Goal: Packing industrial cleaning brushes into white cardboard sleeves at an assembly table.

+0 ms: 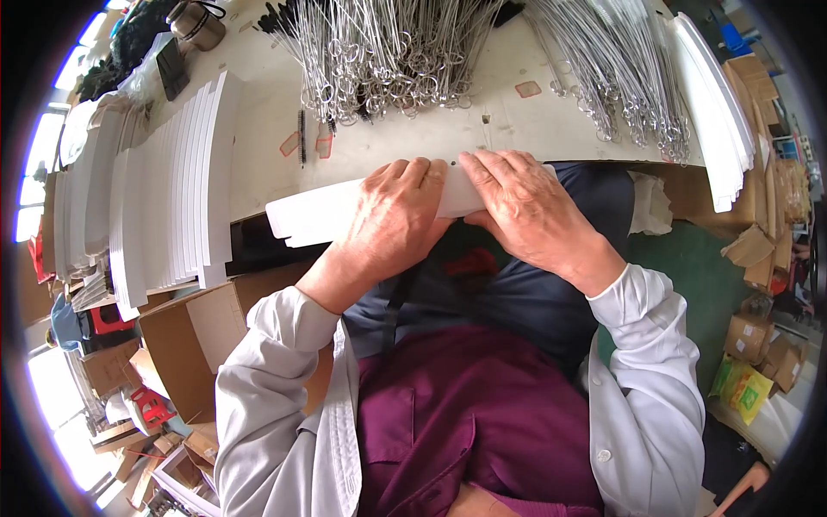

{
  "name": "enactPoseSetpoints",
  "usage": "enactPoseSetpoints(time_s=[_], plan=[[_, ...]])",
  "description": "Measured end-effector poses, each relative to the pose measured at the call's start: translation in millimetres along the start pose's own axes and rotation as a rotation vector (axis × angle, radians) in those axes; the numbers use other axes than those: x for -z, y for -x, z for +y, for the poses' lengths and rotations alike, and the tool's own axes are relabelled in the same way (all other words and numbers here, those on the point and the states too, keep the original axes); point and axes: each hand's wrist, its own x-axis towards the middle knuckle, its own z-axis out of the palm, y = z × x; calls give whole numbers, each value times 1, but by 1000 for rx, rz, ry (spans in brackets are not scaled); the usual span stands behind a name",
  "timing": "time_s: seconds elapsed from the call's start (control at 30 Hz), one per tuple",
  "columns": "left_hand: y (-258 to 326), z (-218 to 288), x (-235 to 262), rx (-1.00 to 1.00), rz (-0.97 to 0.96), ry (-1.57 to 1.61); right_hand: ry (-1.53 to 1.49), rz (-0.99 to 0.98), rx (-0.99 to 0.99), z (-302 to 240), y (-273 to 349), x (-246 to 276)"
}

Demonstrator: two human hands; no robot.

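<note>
A long, narrow white folded card box (pixel 310 213) lies across the near edge of the table, above my lap. My left hand (pixel 394 207) is closed over its middle, fingers on top. Farther right, my right hand (pixel 534 207) grips the same box near its right end, thumb toward me and fingers along the far side. The palms hide part of the box, and whether anything is inside cannot be seen.
Ring-ended wire brushes form a big pile (pixel 388 60) at the back and another bundle (pixel 624 77) at right. White card boxes (pixel 177 185) stand stacked at left, more white strips (pixel 715 112) at right. A metal flask (pixel 196 26) stands back left; an open carton (pixel 189 345) sits below.
</note>
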Motion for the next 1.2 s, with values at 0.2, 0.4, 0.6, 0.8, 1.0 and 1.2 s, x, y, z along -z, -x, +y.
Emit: enactPoseSetpoints(time_s=[0.2, 0.4, 0.6, 0.8, 1.0, 1.2], plan=[[6, -7, 10, -7, 40, -3, 20, -5, 24, 7, -4, 7], [3, -27, 20, 42, 50, -111, 85, 82, 60, 22, -18, 10], [-10, -37, -7, 38, 185, -157, 40, 96, 54, 48, -28, -7], [-25, -34, -21, 135, 247, -93, 71, 163, 33, 66, -30, -19], [-12, -36, -27, 96, 252, -117, 69, 136, 5, 55, -20, -22], [2, -31, -46, 55, 121, -411, 115, 110, -20, 41, -9, -37]])
